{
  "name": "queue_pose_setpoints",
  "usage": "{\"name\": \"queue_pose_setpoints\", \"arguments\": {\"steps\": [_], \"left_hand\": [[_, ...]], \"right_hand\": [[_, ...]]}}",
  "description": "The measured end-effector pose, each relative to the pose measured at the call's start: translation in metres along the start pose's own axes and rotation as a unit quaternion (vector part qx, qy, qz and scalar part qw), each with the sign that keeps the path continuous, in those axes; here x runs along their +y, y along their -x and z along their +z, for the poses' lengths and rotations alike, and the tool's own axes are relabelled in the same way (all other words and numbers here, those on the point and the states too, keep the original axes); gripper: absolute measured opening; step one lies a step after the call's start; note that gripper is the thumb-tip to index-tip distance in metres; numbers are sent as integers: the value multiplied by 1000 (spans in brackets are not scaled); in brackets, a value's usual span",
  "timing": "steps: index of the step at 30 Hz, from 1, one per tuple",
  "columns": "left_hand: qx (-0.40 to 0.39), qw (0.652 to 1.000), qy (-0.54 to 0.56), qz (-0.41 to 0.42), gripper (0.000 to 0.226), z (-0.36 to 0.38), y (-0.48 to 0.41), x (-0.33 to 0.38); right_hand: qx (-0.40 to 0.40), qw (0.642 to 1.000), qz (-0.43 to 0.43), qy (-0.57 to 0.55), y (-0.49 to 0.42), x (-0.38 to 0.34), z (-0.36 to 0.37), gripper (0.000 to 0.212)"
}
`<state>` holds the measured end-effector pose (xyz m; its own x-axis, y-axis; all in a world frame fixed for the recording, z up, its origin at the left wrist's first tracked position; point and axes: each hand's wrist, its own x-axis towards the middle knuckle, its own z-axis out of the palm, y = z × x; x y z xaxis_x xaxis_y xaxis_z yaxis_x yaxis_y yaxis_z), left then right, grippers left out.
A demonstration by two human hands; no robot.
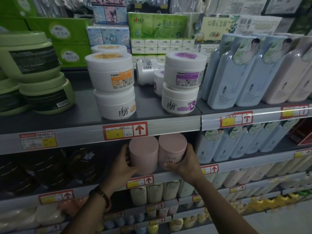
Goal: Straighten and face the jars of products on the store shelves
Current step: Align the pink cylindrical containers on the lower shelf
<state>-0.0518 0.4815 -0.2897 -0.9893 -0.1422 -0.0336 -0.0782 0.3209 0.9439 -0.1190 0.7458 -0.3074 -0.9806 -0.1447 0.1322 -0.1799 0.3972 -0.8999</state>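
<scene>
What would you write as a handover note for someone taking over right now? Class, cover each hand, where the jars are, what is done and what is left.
Left hand grips the left pink jar; right hand grips the right pink jar.
Both stand side by side at the front of the second shelf.
Done: the right jar's print faces out; the left shows none.
Left, on the top shelf: a white jar lies on its side; the orange-label jar, purple-label jar and green jars show back labels.

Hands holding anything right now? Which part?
Left hand grips the left pink jar by its lower left side; right hand grips the right pink jar by its lower right side, thumb across the front.
</scene>
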Motion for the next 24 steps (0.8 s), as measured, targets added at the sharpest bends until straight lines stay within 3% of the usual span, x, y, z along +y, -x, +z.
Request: {"name": "queue_pose_setpoints", "arguments": {"steps": [3, 9, 24], "left_hand": [[2, 1000, 5, -1, 95, 1, 1, 0], [11, 1000, 3, -4, 93, 2, 2, 0], [24, 1000, 10, -5, 92, 8, 9, 6]], "right_hand": [[-16, 1000, -6, 15, -3, -1, -7, 103], [-64, 997, 0, 34, -11, 2, -19, 115], [-104, 993, -17, 55, -10, 0, -28, 104]]}}
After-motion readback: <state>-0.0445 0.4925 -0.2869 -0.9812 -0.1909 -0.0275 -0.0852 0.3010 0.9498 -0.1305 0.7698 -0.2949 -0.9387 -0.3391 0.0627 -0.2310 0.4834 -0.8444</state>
